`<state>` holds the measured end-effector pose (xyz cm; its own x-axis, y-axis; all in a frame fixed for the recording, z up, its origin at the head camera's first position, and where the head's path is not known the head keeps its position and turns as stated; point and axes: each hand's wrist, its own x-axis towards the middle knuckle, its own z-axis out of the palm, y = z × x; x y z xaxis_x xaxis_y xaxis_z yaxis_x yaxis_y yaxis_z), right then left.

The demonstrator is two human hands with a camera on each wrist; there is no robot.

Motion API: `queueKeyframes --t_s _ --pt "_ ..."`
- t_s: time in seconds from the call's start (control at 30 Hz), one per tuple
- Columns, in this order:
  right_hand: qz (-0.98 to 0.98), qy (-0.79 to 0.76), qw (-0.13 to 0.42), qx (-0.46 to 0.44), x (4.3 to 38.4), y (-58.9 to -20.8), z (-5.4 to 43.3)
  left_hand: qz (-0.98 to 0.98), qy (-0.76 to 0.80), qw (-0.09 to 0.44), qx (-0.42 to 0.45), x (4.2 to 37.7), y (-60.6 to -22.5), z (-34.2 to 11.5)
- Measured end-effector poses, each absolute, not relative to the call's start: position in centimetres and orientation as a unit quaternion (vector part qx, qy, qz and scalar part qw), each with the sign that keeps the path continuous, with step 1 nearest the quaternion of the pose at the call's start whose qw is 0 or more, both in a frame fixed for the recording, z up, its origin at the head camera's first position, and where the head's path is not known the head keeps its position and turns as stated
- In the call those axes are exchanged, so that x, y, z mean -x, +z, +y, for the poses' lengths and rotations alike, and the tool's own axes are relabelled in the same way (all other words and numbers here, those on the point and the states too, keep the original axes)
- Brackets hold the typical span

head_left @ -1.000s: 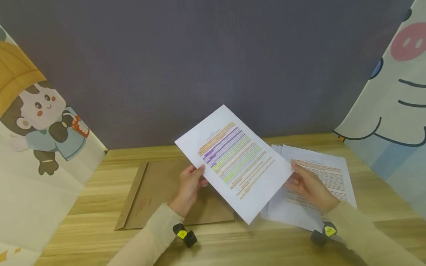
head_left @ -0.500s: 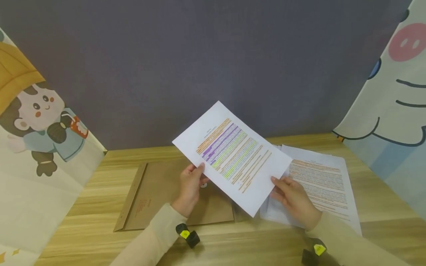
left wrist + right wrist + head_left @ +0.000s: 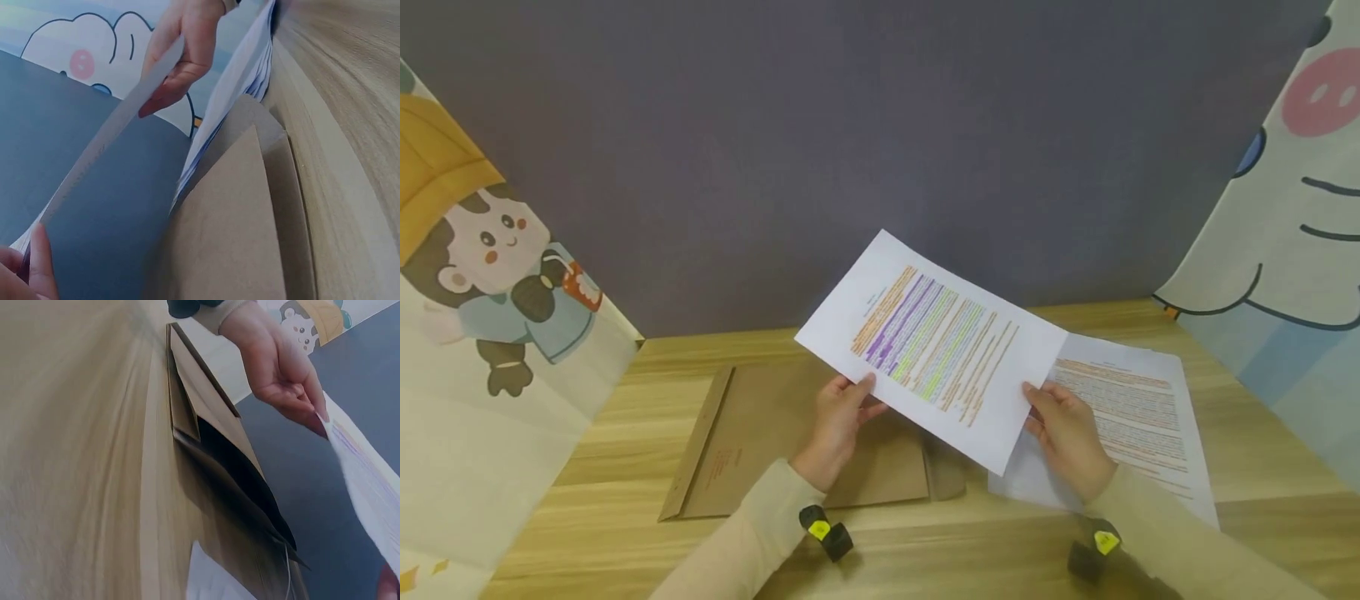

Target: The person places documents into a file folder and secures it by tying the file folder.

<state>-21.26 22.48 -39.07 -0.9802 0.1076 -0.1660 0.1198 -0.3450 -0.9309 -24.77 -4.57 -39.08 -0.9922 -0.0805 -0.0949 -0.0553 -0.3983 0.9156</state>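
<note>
A white printed sheet of paper (image 3: 936, 350), its text marked in orange, purple and green, is held up and tilted above the table. My left hand (image 3: 838, 425) pinches its lower left edge between thumb and fingers. At the right end my right hand (image 3: 1070, 429) pinches the same sheet, thumb on the printed face. Below and behind the right hand lies a stack of printed papers (image 3: 1138, 408). Under the left hand is a brown kraft document folder (image 3: 760, 442) with red print; the right wrist view shows the folder (image 3: 206, 400) gaping at one end.
The wood-grain table (image 3: 917, 550) runs up to a dark grey panel (image 3: 865, 150) at the back. Cartoon-printed fabric walls (image 3: 512, 275) stand on both sides. In the left wrist view the papers (image 3: 234, 87) lie right by the folder's flap (image 3: 250, 119).
The right hand has shifted left and its grip has moved along the sheet's right end. The sheet has turned closer to level. The left hand has moved slightly right, keeping its pinch.
</note>
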Motion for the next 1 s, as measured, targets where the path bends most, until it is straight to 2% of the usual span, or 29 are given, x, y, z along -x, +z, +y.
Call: queueKeyframes --t_s 0.23,0.47,0.87,1.0 --pt "0.585 -0.805 -0.006 -0.098 21.5 -39.0 23.1 -0.547 -0.836 -0.025 -0.047 24.6 -39.3 -4.6" --pt "0.588 -0.799 0.002 -0.121 21.8 -38.4 24.7 -0.548 -0.832 -0.092 0.013 24.9 -39.2 -4.8" --pt "0.631 -0.767 0.014 -0.116 22.3 -36.7 28.8 -0.671 -0.713 -0.174 0.102 25.1 -39.2 -5.2" --pt "0.632 -0.767 0.010 -0.107 22.8 -36.1 30.0 -0.716 -0.664 -0.173 0.128 25.6 -39.0 -5.5"
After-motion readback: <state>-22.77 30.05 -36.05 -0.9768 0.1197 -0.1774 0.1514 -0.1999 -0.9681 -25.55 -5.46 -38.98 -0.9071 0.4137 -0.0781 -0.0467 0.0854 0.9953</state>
